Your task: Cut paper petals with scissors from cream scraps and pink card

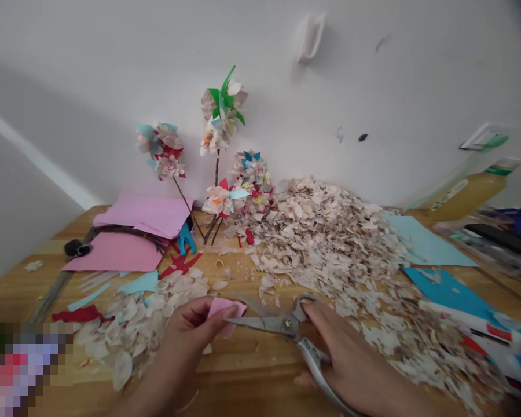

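Note:
Between the thumb and fingers of my left hand [197, 327] is a small folded piece of pink paper [228, 313]. My right hand [342, 353] grips the handles of silver scissors [289, 324], which point left. Their blades are slightly parted, and the tips reach the pink paper near my left thumb. Whether the paper lies between the blades I cannot tell. Both hands are above the front middle of the wooden table [234, 376]. Loose pale, petal-like flakes [156, 313] lie beside my left hand.
A large heap of pale flakes [330, 231] spreads across the right side. Handmade flowers [217, 133] on twigs stand by the wall. Pink sheets [117, 252] lie left; light blue [434, 240] and darker blue paper [451, 295] lie right. A bottle of yellowish liquid [473, 188] leans far right.

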Tool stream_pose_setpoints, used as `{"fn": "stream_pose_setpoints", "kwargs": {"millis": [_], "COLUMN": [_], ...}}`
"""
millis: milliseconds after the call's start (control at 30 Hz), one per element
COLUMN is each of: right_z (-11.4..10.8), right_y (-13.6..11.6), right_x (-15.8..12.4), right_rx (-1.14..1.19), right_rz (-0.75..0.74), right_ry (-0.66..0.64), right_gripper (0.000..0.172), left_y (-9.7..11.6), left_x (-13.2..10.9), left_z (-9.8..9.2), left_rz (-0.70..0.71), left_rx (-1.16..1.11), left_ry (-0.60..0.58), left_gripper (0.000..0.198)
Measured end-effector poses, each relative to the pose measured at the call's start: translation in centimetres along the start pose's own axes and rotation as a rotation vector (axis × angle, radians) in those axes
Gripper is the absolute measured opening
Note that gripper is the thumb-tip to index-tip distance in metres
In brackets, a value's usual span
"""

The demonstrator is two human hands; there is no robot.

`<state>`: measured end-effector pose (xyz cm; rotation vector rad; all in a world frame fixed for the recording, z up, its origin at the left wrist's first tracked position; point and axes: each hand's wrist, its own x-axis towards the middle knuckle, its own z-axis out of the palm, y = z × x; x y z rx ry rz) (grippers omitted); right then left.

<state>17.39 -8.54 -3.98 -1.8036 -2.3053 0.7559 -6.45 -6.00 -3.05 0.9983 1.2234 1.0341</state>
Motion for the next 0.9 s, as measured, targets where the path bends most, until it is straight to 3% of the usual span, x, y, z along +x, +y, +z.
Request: {"fn": "stream_pose_setpoints", "kwargs": {"millis": [133,467,900], "right_z": [0.0,-0.2,-0.4], "right_y": [-0.6,-1.0,-1.2], "right_x": [-0.1,0.0,-0.3], "right_rx": [0.036,0.031,0.097], "right_rz": [-0.003,-0.042,-0.057], "right_ry": [-0.011,0.04,-0.006], "right_gripper": [0.08,0.052,0.053], "left_y": [-0.1,-0.6,-0.5], "left_x": [-0.1,-0.1,0.0], "left_z": [0.1,0.0,-0.1], "left_rz": [-0.007,0.008,0.0], "left_rx": [0.038,0.024,0.008], "left_ry": [-0.008,-0.045,-0.059], "left_gripper": [0.011,0.006,0.004]}}
